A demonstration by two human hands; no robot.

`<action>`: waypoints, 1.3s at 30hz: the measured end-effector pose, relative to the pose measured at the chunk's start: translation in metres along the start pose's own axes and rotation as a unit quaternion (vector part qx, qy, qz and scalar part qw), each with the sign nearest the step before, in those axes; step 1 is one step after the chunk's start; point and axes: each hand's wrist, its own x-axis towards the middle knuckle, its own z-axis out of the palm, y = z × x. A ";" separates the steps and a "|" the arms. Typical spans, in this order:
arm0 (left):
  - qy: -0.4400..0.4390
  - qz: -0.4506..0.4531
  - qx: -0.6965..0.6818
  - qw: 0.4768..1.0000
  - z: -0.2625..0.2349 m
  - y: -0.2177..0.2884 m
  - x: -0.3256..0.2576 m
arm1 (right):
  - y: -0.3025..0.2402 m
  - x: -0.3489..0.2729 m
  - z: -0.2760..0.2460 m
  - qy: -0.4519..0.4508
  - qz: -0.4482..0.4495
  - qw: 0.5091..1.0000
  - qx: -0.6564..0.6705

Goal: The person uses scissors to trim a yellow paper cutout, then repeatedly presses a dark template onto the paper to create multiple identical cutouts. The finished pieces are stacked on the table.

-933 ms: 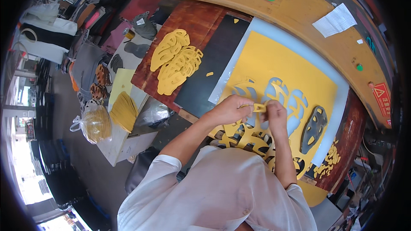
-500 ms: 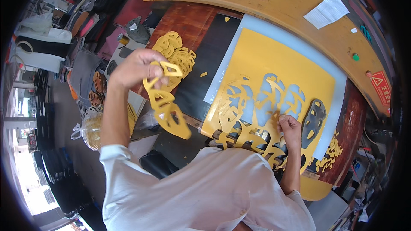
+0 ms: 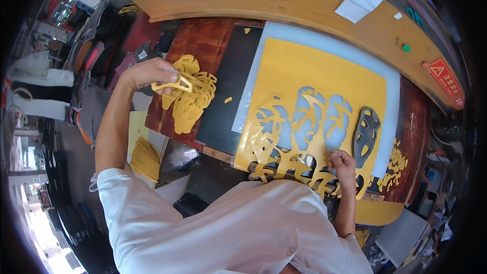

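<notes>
My left hand point(image 3: 147, 73) is closed on a yellow cut-out piece point(image 3: 183, 85) with an open loop at one end. It is held over the left part of a heaped pile of similar yellow cut-outs point(image 3: 195, 99). My right hand point(image 3: 345, 166) has its fingers pinched together above the near part of a yellow sheet point(image 3: 314, 68); what is between them, if anything, does not show. Shaped openings run across the sheet's middle and near part. Just right of these, close to my right hand, a dark cutting die point(image 3: 366, 139) with several holes lies on the sheet.
A pale board point(image 3: 393, 89) lies under the sheet. Small yellow scraps point(image 3: 393, 170) are heaped on the red-brown tabletop point(image 3: 416, 137) at right. Across the far side runs an orange machine beam point(image 3: 309, 0) with green buttons. A stack of yellow pieces point(image 3: 144, 160) sits at lower left.
My left hand has moved left with the yellow piece, which hung away from the pile before and is now over it. My right hand stays pinched near the sheet. The view has shifted slightly.
</notes>
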 end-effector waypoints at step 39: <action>0.215 0.402 0.438 0.775 0.442 0.049 0.273 | -0.028 0.065 -0.092 0.314 -0.270 0.819 -0.396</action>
